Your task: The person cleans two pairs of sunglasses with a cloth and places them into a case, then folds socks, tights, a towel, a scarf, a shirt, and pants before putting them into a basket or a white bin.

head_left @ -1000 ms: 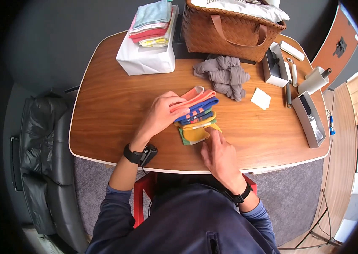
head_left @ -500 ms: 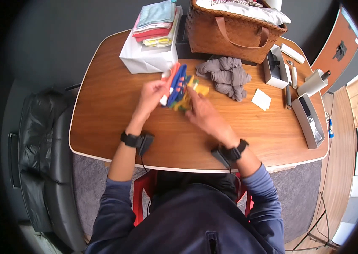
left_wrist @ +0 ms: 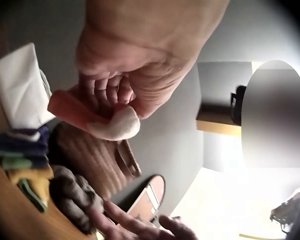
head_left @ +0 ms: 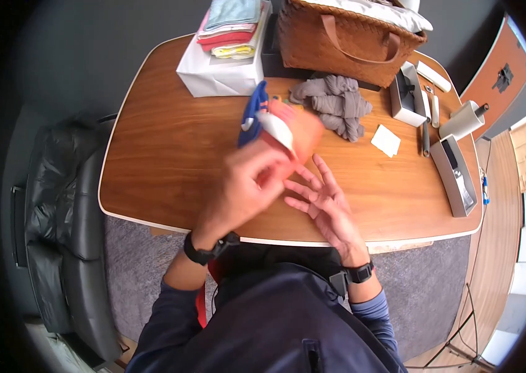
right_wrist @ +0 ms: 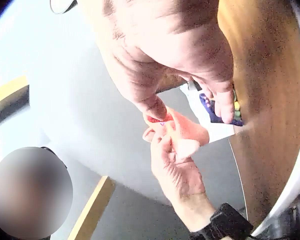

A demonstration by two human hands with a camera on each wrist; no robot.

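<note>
My left hand pinches a coral sock with a pale heel or toe patch, held up above the table. It is blurred in the head view; the left wrist view shows the coral sock hanging from the curled fingertips. Just to the right, my right hand is palm up with its fingers spread, fingertips close to the sock's near end. From the right wrist camera, the right thumb overlaps that end of the sock. Behind lie folded socks in blue, green and yellow, partly hidden by the coral one.
Beyond the socks lies a crumpled grey cloth. A white box bears folded towels, and a brown woven basket stands at the back. To the right are a white paper square, small trays and a cup.
The sock bundle moved from the table's middle toward the back left and lies there. The coral sock has come off it in my left hand, nearer the body. My right hand has drawn back and turned palm up.
</note>
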